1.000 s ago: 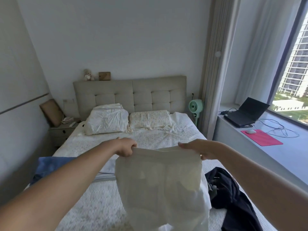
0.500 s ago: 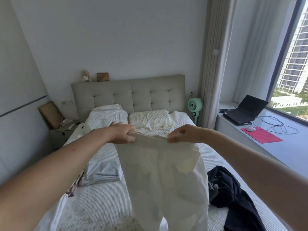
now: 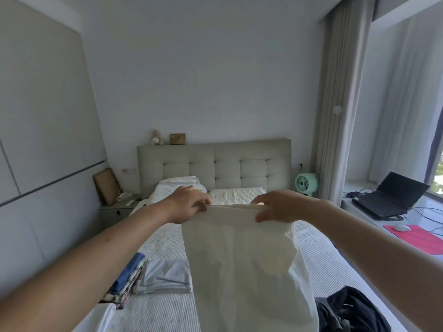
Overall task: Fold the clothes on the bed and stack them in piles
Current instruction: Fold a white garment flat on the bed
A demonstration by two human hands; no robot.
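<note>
I hold a cream-white garment point(image 3: 242, 264) up in the air over the bed point(image 3: 316, 255). My left hand point(image 3: 189, 203) pinches the left end of its top edge and my right hand point(image 3: 275, 207) pinches the right end. The cloth hangs down in front of me and hides the middle of the bed. A folded pale grey garment point(image 3: 167, 276) lies on the bed at the left, beside a stack of folded clothes with a blue piece point(image 3: 127, 279) on top. A dark navy garment point(image 3: 347, 310) lies crumpled at the lower right.
Two pillows point(image 3: 182, 188) lie against the padded headboard point(image 3: 213, 164). A nightstand point(image 3: 119, 209) stands at the left, a green fan point(image 3: 305, 184) at the right. On the window ledge sit a laptop point(image 3: 393, 197), a mouse point(image 3: 401, 227) and a pink pad point(image 3: 417, 238).
Both hands have lifted the cream garment higher and drawn closer together along its top edge. The view has tilted upward, showing more wall and ceiling.
</note>
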